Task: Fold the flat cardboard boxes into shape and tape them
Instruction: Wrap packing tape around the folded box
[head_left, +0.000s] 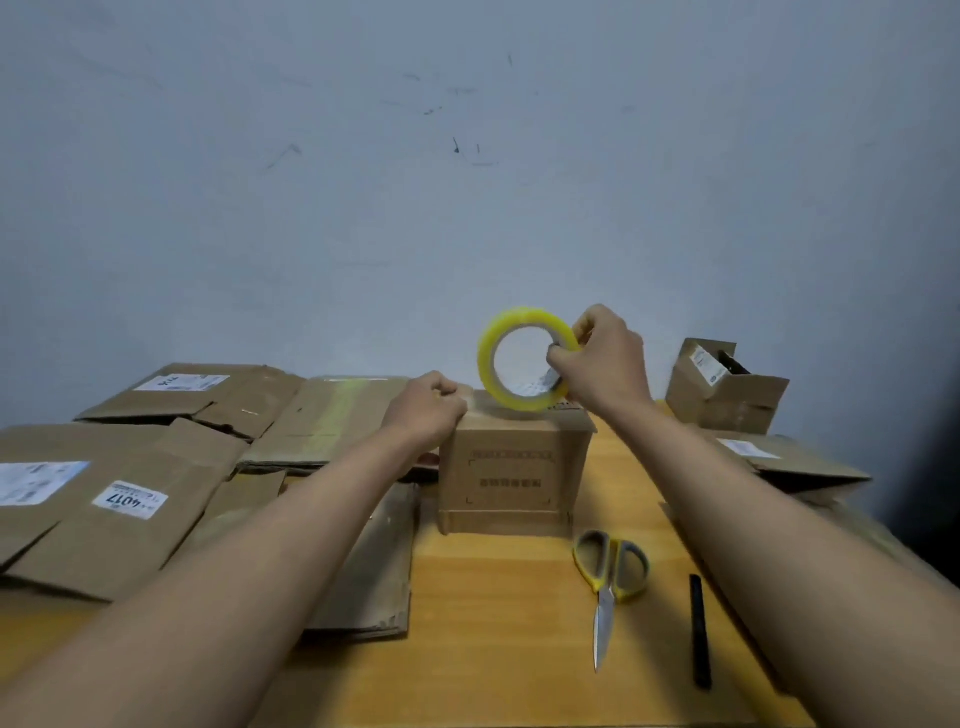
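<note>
A small folded cardboard box (511, 467) stands upright in the middle of the wooden table (493, 623). My right hand (605, 358) grips a yellow roll of clear tape (498, 364) by its right rim and holds it on edge just above the box top. My left hand (428, 408) lies with curled fingers on the box's top left edge, pressing there; whether it pinches the tape end I cannot tell.
Flat cardboard boxes (119, 493) with white labels cover the table's left side. Another flat box (795, 462) lies at the right, with an open folded box (724, 387) behind it. Yellow-grey scissors (610, 577) and a black pen (700, 631) lie in front.
</note>
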